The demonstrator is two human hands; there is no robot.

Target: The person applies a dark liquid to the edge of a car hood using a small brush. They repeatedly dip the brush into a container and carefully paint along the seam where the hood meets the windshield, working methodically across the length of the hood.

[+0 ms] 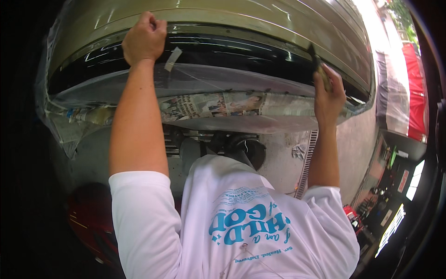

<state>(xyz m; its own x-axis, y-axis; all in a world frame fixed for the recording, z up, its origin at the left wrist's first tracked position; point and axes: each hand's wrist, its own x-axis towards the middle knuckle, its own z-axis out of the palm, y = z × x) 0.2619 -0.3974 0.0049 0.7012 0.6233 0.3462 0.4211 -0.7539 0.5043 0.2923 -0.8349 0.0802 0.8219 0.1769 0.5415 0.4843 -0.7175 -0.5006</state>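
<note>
One dark-tipped tool (316,59) is clamped in the right hand (330,96), toward the right of the gold panel (218,15); the left hand (145,43), well apart, is curled at left, contents hidden. A slip or tilted edge could gouge the panel or nearer black strip (232,47).

From my feed: gold-olive vehicle panel (241,21), curved, glossy, stretches between and beyond left fingers (147,19) and right fingers (335,80). Black band (227,49) along its lower part, just below left fingers, passing behind right ones. I see pale tape strip (173,59) stuck there, below and right of left fingers. Clear sheeting (218,74) lower still, newspaper strip (223,104) along it. Grey floor (278,172) well below: crumpled scrap (298,151), slotted drain (308,161), both under right fingers.
</note>
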